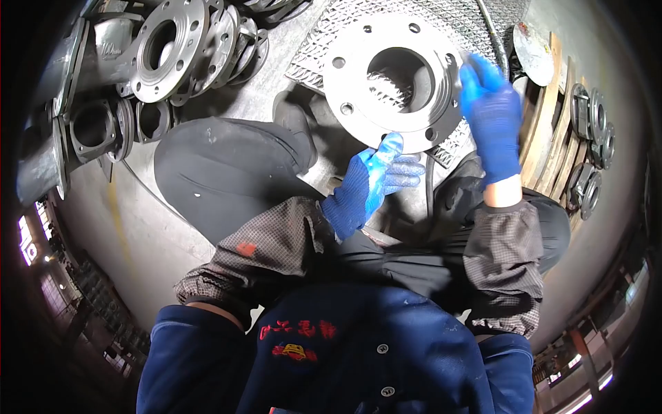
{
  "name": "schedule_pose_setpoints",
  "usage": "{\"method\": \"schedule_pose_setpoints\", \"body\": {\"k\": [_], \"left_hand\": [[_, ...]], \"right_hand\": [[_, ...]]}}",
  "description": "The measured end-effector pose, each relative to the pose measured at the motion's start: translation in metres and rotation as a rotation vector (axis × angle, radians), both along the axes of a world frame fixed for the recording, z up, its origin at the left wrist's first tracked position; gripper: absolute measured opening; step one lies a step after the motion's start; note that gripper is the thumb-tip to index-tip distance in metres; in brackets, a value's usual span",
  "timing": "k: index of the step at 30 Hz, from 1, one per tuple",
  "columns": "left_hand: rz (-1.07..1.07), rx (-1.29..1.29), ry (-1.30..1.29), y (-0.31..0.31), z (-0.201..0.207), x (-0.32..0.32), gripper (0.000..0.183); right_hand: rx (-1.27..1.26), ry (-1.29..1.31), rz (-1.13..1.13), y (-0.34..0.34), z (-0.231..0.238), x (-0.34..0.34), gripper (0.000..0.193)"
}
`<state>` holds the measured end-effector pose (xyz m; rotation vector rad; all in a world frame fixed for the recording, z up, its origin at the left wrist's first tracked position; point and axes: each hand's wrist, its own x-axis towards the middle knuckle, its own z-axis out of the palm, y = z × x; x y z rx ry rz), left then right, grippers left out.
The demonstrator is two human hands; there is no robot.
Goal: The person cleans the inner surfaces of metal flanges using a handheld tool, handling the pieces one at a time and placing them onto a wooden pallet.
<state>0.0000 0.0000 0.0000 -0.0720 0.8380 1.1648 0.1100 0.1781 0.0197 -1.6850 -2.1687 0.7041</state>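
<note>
A large round metal pipe flange (348, 69) with a raised hub, a wide bore and several bolt holes sits in front of me, over a textured metal mat (331, 34). My left hand (376, 181), in a blue coated glove, is at its near edge. The thumb points up against the rim and the other fingers stretch out to the right below it. On the flange's right side is my right hand (491, 114), also gloved in blue. Motion blurs its fingers beside the rim, so I cannot tell whether they grip it.
Several flanged metal castings (110, 58) are stacked at the far left, some close to my left knee (214, 172). To the right, wooden slats (548, 138) lie beside several small flanged parts (586, 186). A dark hose (493, 31) runs along the mat.
</note>
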Motion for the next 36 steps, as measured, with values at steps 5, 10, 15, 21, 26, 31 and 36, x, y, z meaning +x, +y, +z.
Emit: {"method": "schedule_pose_setpoints", "body": {"k": [5,10,15,21,26,31,36], "left_hand": [[0.006,-0.008,-0.118,-0.007,-0.022,0.002,0.058],[0.102,-0.021,-0.256,-0.002,-0.027,0.000,0.065],[0.161,0.071,-0.133,-0.010,-0.036,0.001,0.058],[0.136,0.037,0.178,-0.014,-0.037,-0.037,0.050],[0.382,0.008,0.409,0.016,-0.033,-0.081,0.038],[-0.021,-0.116,0.493,0.046,0.001,-0.139,0.038],[-0.142,-0.220,0.670,0.053,0.001,-0.132,0.042]], "right_hand": [[-0.181,0.504,-0.107,0.018,0.017,0.018,0.043],[-0.030,0.255,0.083,0.044,-0.015,0.006,0.041],[0.102,0.040,0.231,0.061,-0.051,-0.017,0.037],[0.003,0.197,0.180,0.026,-0.052,0.000,0.027],[-0.212,0.308,-0.110,-0.044,-0.038,0.014,0.029],[-0.628,0.431,-0.096,-0.047,-0.013,0.020,0.029],[-0.105,0.274,-0.011,-0.014,-0.043,0.017,0.032]]}}
